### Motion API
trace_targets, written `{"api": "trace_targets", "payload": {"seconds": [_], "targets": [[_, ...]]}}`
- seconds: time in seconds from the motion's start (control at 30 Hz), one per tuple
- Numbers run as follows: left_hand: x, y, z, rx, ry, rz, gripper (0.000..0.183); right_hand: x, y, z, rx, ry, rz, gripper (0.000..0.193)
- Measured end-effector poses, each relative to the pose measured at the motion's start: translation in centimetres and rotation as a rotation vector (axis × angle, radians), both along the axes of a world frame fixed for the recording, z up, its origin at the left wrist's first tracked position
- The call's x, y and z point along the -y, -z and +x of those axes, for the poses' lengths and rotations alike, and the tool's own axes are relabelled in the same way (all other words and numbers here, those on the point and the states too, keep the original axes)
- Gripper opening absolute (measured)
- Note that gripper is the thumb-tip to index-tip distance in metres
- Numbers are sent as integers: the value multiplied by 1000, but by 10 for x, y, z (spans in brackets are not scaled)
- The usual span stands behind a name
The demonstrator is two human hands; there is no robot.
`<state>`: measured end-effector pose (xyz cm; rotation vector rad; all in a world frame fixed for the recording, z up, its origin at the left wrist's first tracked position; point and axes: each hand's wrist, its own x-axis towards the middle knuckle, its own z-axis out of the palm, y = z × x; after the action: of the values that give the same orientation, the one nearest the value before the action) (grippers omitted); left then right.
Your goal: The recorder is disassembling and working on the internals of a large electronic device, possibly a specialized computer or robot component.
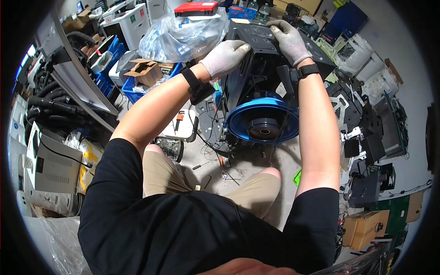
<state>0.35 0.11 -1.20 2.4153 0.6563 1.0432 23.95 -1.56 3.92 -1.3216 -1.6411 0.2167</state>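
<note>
Black machine (263, 42) rises just beyond a blue ring (239, 109), which faces the wearer around a dark hub (264, 130). Nearer than the ring and to its left, a slim dark tool (200, 165) lies on the floor (245, 167); farther left of the ring are a box of small parts (169, 148) and a white case (190, 130). Beyond the ring, the gloved left hand (225, 57) is curled and appears to grip the machine's left edge, thumb showing. Right of it, also beyond the ring, the gloved right hand (289, 42) bends half-curled over the top; whether it grips cannot be told. The body looks heavy, stiff and hard-edged, so its solid upper corners seem better holds than the ring's smooth rim. The left fingers, the machine's far side and whatever supports it are hidden; its interior is too dark to read. Farthest, left of the ring, bulges a clear plastic bag (183, 40) near a red case (196, 8).
</note>
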Motion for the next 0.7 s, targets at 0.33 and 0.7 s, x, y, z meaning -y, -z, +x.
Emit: {"api": "trace_targets", "payload": {"seconds": [0.33,0.7], "targets": [[7,5,-5,-30,59,-183,30,-2,1,3,-19,-33,-9,22],[6,-1,-3,-28,-121,83,35,1,0,2,19,-10,-5,23]]}}
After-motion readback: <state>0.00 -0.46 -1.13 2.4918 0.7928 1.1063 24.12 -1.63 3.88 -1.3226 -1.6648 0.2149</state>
